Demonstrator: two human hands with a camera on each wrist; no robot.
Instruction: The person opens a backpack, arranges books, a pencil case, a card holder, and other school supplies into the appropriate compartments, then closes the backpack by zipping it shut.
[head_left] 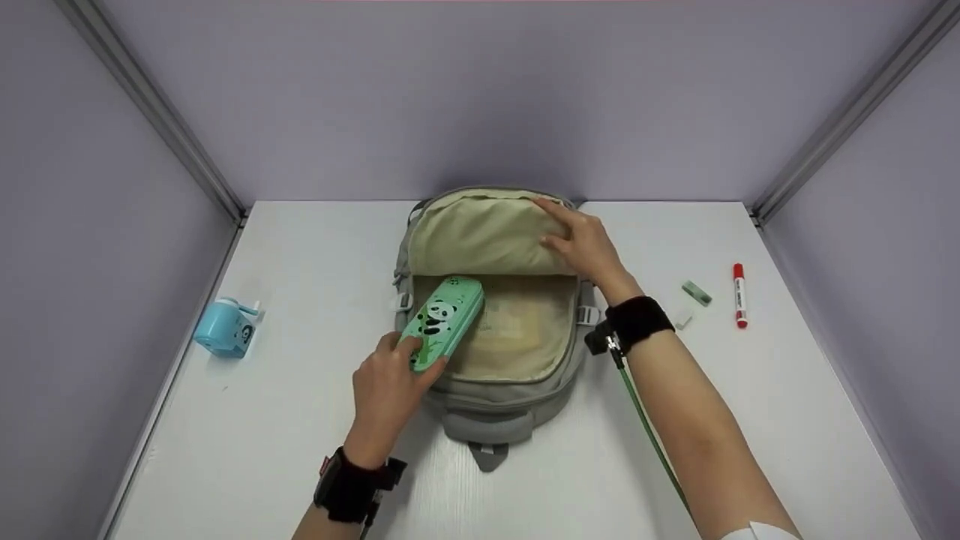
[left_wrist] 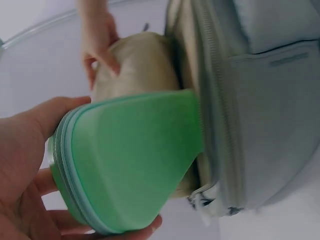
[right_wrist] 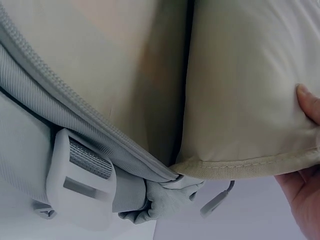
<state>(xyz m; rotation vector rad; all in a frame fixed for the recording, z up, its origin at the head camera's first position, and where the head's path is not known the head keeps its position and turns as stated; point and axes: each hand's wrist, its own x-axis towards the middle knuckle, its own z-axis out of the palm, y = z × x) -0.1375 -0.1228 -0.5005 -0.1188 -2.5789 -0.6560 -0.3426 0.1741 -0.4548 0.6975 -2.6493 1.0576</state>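
Note:
A grey backpack [head_left: 491,397] lies on the white table with its front flap [head_left: 480,232] folded back, showing a beige lining. My left hand [head_left: 390,379] grips the near end of a green pencil case [head_left: 454,319] with a panda print. The case slants over the backpack's opening, and in the left wrist view its far end reaches the zippered edge [left_wrist: 217,100]. My right hand [head_left: 589,244] holds the flap's right edge, thumb on the lining and fingers behind it, as the right wrist view shows.
A blue pencil sharpener [head_left: 227,328] with a crank stands at the table's left. To the right lie a red marker [head_left: 739,296], a small green block [head_left: 697,292] and a small whitish piece [head_left: 683,319]. Grey panels [head_left: 480,97] wall in the table.

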